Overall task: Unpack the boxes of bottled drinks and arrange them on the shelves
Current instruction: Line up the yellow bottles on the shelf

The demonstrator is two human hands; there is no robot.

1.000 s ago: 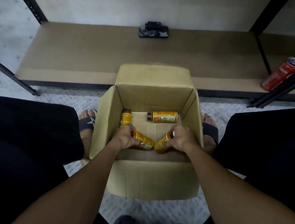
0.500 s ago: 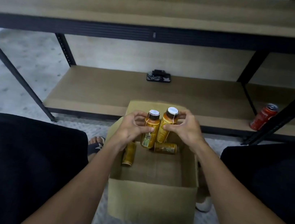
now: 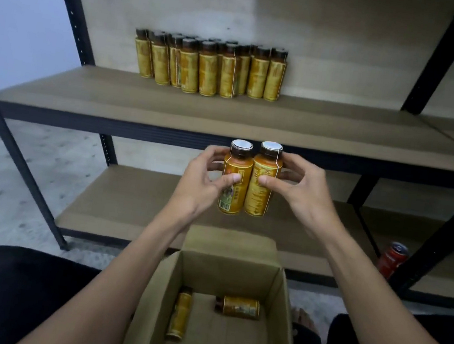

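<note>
Head view, left hand (image 3: 201,181) holding left bottle (image 3: 238,164), right hand (image 3: 301,192) holding right bottle (image 3: 258,202), side by side, above box (image 3: 223,272)

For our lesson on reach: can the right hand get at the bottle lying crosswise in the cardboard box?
Probably not: the right hand grips an upright bottle. Otherwise the path looks free; the cardboard box is open, the crosswise bottle uncovered.
</note>
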